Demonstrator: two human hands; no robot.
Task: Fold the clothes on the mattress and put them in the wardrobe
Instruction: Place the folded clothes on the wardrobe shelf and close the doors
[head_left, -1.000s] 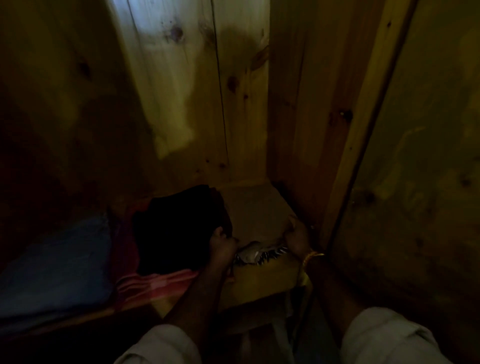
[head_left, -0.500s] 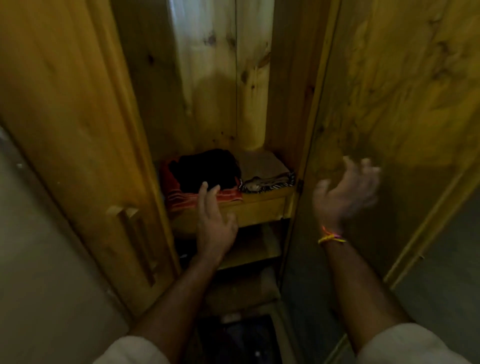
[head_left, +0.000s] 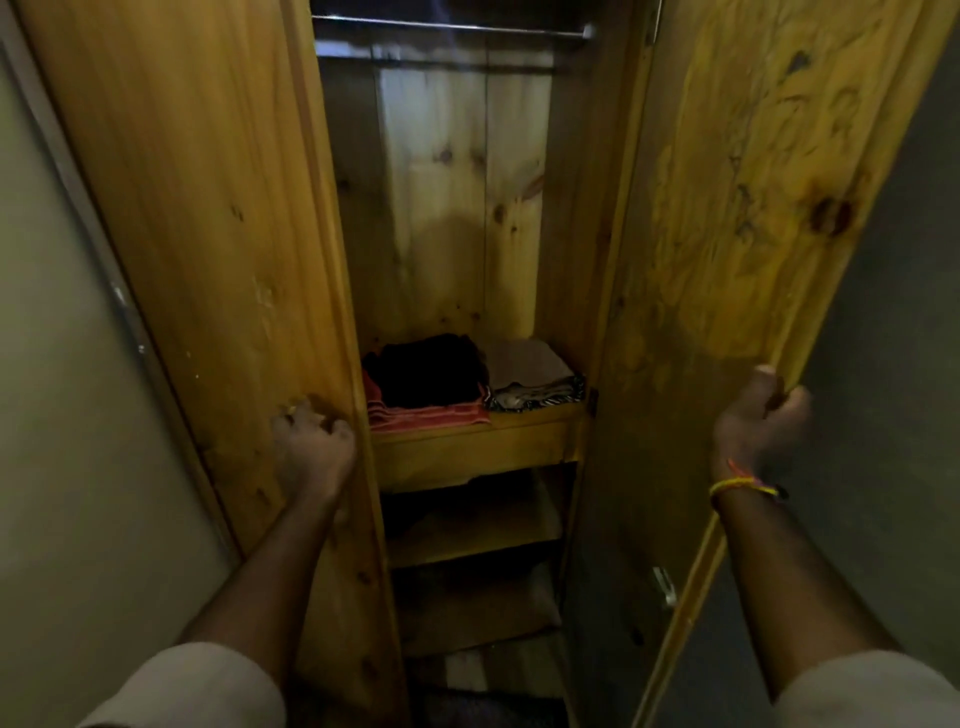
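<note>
From the head view we look into a narrow pine wardrobe (head_left: 441, 208) with both doors standing open. Our left hand (head_left: 311, 441) is curled closed on the handle of the left door (head_left: 208, 234), the fingers wrapped over it. Our right hand (head_left: 761, 415) is closed around the outer edge of the right door (head_left: 727, 234), with a yellow and orange wristband (head_left: 737, 486) just below it on the wrist. Inside, on the top shelf (head_left: 478, 449), we see 2 folded piles side by side and touching: a black garment (head_left: 431, 376) lying on a red striped cloth (head_left: 426, 415) to the left, and a beige cloth (head_left: 524, 361) over a black-and-white patterned piece (head_left: 535, 397) to the right. A metal hanging rail (head_left: 452, 26) crosses the top. Lower shelves sit in shadow; we cannot tell what they hold.
</note>
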